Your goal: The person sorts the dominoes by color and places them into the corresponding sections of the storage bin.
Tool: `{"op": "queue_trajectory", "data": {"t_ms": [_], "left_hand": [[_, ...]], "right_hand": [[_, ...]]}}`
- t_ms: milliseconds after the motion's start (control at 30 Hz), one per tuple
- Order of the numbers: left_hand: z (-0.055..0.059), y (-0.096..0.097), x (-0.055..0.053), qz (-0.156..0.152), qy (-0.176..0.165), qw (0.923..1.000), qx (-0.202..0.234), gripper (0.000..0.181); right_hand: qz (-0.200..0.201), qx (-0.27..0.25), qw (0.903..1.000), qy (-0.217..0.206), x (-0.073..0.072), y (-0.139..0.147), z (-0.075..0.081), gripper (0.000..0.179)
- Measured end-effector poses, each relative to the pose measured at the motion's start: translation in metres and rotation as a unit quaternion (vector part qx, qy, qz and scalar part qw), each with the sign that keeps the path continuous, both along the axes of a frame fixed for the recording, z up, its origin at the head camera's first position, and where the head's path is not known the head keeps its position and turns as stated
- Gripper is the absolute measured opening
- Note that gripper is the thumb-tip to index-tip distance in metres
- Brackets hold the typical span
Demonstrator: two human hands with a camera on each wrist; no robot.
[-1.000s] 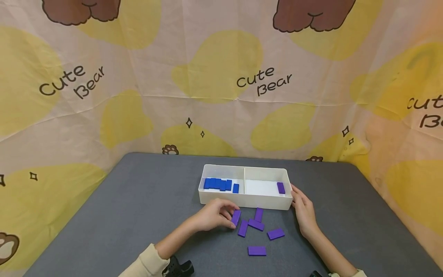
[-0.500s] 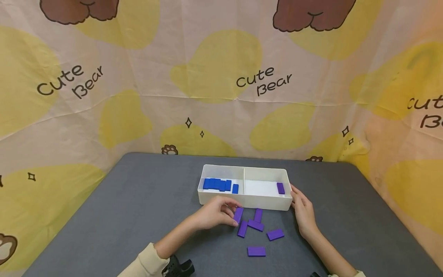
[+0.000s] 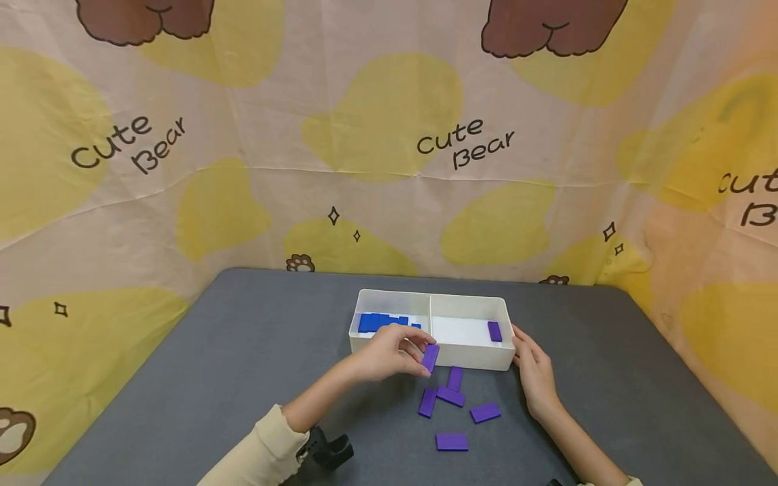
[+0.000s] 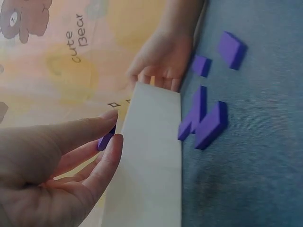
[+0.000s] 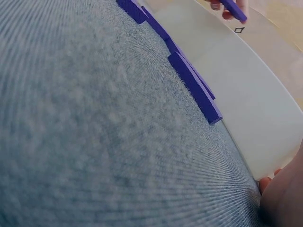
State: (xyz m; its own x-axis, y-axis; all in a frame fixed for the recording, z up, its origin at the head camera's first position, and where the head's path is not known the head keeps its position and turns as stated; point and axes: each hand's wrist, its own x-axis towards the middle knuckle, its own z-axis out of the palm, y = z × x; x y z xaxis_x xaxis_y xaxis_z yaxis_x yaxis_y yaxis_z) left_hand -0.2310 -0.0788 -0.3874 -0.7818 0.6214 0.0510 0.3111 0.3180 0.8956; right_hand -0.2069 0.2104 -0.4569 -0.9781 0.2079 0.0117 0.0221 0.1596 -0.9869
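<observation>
In the head view my left hand (image 3: 398,352) pinches a purple domino-like block (image 3: 430,358) between thumb and fingers, raised in front of the white two-compartment box (image 3: 474,356). The left wrist view shows that block (image 4: 107,139) mostly hidden behind the fingertips. My right hand (image 3: 535,373) rests its fingers against the box's right end. Inside the right compartment lies one purple block (image 3: 495,331) near the right wall. Blue blocks (image 3: 373,322) fill part of the left compartment, some hidden behind my left hand.
Several loose purple blocks lie on the grey tabletop before the box; one block (image 3: 450,396) touches another (image 3: 455,378). Nearer are a tilted block (image 3: 485,412) and a front block (image 3: 452,442). A patterned cloth (image 3: 389,135) hangs behind the table.
My left hand has lifted the purple block and carried it up and to the right, toward the box's front wall. The right hand stays at the box's end.
</observation>
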Motion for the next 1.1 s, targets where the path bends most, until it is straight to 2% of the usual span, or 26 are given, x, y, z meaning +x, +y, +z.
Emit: {"op": "queue_trajectory", "data": {"t_ms": [300,567,833,1100], "left_hand": [[0.012,0.013,-0.014,-0.002,0.025,0.9996,-0.01,0.046],[0.02,0.026,-0.025,0.007,0.023,0.9996,-0.017,0.048],[0.024,0.037,-0.034,0.024,0.024,0.9987,-0.037,0.048],[0.023,0.046,-0.046,0.025,0.023,0.9984,-0.044,0.049]], "right_hand": [[-0.002,0.004,1.0,-0.005,0.001,0.0,-0.002,0.056],[-0.002,0.004,1.0,-0.004,0.001,-0.001,-0.002,0.056],[-0.002,0.002,1.0,0.008,-0.001,0.0,-0.002,0.055],[0.002,-0.001,0.9999,0.012,-0.003,0.0,-0.002,0.056]]}}
